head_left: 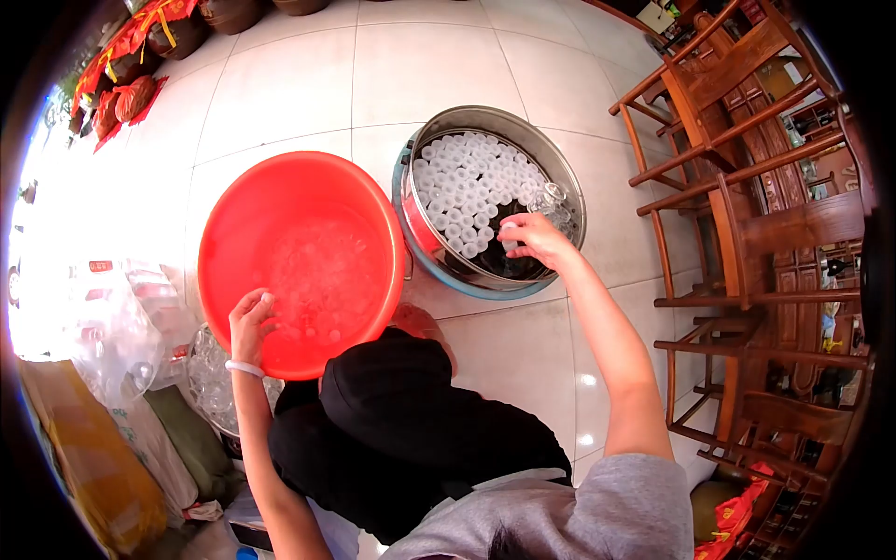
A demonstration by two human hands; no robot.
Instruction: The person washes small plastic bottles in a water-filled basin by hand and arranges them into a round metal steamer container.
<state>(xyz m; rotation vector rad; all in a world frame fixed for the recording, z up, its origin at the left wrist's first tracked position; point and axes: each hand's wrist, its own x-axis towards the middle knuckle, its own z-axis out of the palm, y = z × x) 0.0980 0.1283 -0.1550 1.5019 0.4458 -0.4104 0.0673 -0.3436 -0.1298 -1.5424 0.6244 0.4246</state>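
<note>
My right hand (536, 239) is over a round steel pan (571, 168), pinching a small translucent white plastic stopper (508, 235). Inside the pan, many similar white stoppers (471, 177) stand packed together with round holes facing up. Clear glass pieces (553, 200), perhaps bottle lids, sit at the pan's right side. My left hand (250, 323), with a white band at the wrist, is at the near left rim of a red plastic basin (233, 215). A small whitish piece (268, 298), likely another stopper, is at its fingertips. Pale pieces (327, 289) lie in the basin, blurred by what looks like water.
The steel pan rests on a blue basin (439, 271) on the tiled floor (429, 75). Wooden chairs (737, 233) line the right. Plastic bags (117, 327) and a container of clear glass pieces (210, 378) are at left. Dark jars with red cloth (177, 37) stand far left.
</note>
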